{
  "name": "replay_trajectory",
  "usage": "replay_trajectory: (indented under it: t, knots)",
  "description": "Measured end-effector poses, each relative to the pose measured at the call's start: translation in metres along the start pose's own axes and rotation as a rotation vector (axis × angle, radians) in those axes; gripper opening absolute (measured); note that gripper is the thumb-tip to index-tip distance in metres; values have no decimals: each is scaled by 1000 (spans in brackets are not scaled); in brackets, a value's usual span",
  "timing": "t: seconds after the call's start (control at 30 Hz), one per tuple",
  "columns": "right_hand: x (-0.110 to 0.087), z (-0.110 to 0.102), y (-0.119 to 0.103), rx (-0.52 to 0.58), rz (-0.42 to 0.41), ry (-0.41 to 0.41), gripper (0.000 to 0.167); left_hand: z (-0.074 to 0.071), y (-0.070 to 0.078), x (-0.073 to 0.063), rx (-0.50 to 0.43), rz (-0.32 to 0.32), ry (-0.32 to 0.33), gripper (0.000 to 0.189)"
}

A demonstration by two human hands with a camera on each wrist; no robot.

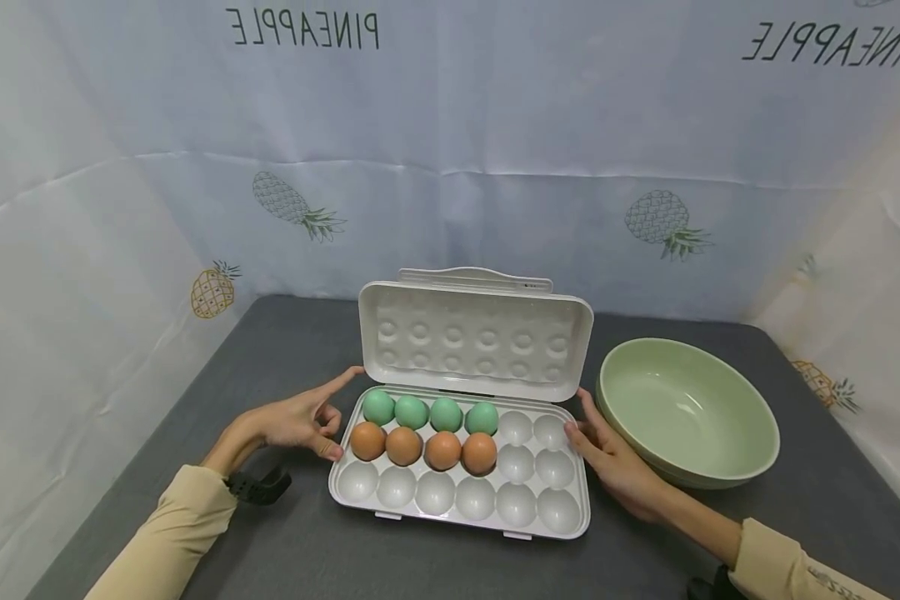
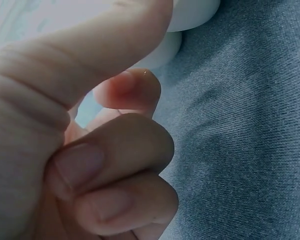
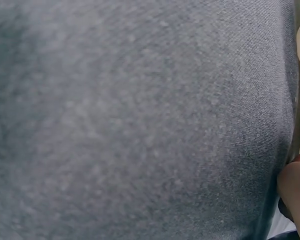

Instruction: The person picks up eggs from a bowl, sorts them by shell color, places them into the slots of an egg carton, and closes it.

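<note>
A white egg box (image 1: 474,504) stands on the table with its lid (image 1: 474,346) raised. Several green eggs (image 1: 446,415) sit in its back row, and several brown eggs (image 1: 443,451) in the middle row. The front row and the right-hand wells show bare white. My left hand (image 1: 296,421) touches the box's left end, thumb at the tray rim, index finger stretched toward the lid's lower corner, the other fingers bent inward. My right hand (image 1: 615,467) rests against the right end, thumb on the rim and index finger reaching toward the lid. Its other fingers are mostly hidden.
A large light green bowl (image 1: 688,417) stands on the dark grey tabletop (image 1: 307,542), right beside my right hand. White cloth (image 1: 495,225) printed with pineapples hangs behind the table and along both sides.
</note>
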State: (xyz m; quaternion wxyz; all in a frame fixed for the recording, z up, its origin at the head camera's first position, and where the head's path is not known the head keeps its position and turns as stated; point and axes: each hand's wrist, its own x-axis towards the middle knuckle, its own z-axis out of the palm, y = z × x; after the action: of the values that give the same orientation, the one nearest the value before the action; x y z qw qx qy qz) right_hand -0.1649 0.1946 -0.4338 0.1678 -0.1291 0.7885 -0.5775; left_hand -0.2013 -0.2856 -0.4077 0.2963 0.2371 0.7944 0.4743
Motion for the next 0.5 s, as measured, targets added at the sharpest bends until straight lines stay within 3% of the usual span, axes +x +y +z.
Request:
replay_trajectory:
  t: [0.17, 0.37, 0.5]
  knots:
    - [-4, 0, 1, -54, -5, 20, 80, 2, 1, -2, -10, 11, 11, 128]
    - [-9, -4, 5, 30, -38, -45, 79, 5, 4, -2, 71, 35, 57, 133]
    - [-11, -4, 7, 39, -28, -40, 79, 5, 8, 0, 118, 45, 62, 141]
